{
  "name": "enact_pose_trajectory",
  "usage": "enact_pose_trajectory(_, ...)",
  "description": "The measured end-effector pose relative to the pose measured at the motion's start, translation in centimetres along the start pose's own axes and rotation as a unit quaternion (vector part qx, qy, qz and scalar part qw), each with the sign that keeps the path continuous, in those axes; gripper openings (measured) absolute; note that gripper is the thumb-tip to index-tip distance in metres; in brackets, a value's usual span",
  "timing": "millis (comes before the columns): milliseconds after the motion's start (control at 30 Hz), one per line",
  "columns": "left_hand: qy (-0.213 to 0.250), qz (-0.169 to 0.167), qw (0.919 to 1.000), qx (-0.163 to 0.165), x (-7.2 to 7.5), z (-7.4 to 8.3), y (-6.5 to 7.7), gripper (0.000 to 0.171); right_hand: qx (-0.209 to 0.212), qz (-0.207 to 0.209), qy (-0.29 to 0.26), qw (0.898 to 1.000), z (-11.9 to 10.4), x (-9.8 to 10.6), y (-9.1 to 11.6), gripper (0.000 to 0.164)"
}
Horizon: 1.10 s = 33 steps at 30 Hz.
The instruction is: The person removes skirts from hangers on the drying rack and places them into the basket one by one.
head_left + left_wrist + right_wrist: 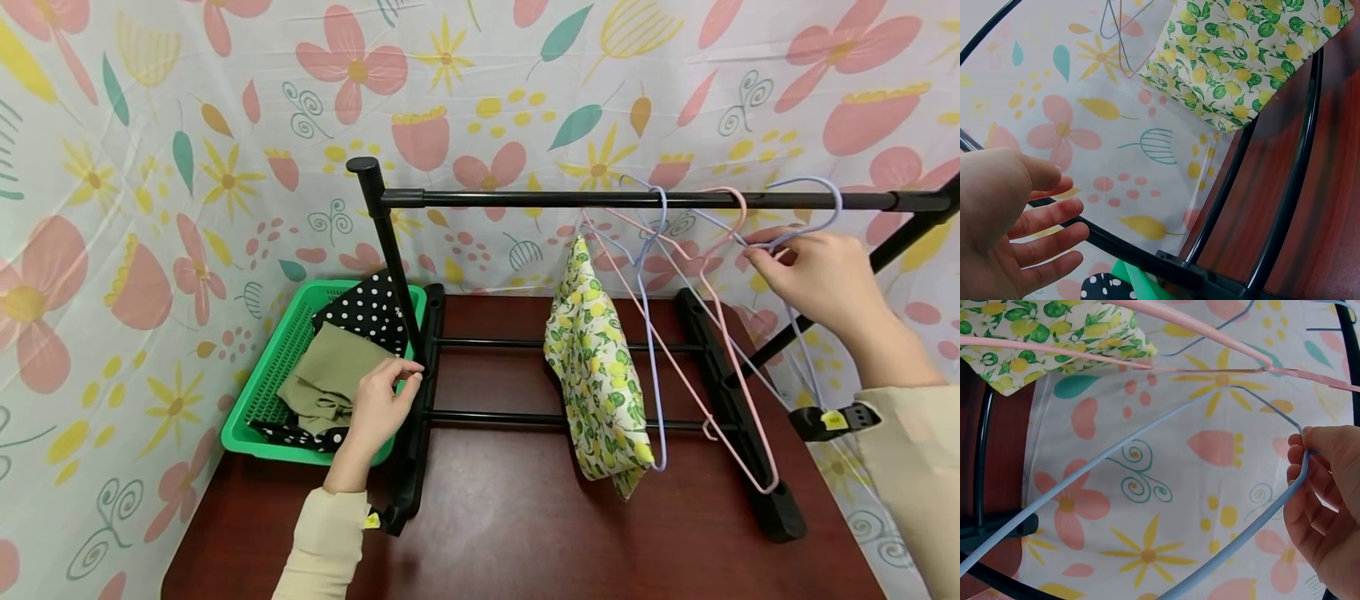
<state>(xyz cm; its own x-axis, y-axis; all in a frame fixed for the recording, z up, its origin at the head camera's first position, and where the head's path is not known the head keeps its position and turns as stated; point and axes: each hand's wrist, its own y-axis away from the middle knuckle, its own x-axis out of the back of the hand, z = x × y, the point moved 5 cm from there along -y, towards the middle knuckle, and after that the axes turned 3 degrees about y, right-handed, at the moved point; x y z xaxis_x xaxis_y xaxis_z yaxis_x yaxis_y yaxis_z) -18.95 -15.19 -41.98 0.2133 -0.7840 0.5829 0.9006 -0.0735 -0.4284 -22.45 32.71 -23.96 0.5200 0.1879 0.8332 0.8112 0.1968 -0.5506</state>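
My right hand pinches a light-blue hanger at the neck, below its hook; the hook sits over the top bar of a black clothes rack. To its left on the bar hang a pink hanger and another bluish hanger. A lemon-print cloth drapes from the hangers further left. My left hand is by the rack's left post, over the edge of a green basket. Its fingers are loosely bent and hold nothing in the left wrist view.
Inside the basket lie a folded olive cloth and a black polka-dot cloth. The rack's feet and two lower rails stand on a dark red-brown table. A floral curtain hangs behind and at the left.
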Motion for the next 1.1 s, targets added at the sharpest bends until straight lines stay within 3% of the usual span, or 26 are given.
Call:
enact_pose_trajectory(333,-0.002,-0.003,0.9999,0.014,-0.3,0.0,0.0,0.009,-0.021,-0.042,-0.001,0.999,0.2,-0.6,-0.5,0.033)
enact_pose_trajectory(600,0.007,0.009,0.9999,-0.011,-0.7,0.3,0.0,0.008,-0.031,-0.071,-0.002,0.997,1.0,-1.7,-0.6,0.029)
enact_pose_trajectory(900,0.021,0.014,0.9995,-0.020,-1.4,0.9,-0.3,0.008,0.002,-0.043,-0.004,0.999,0.7,-2.2,-0.7,0.020)
enact_pose_trajectory(1100,0.020,0.010,0.9997,-0.012,-1.7,1.2,-0.4,0.008,-0.001,-0.042,-0.011,0.999,0.7,-2.6,-0.7,0.021)
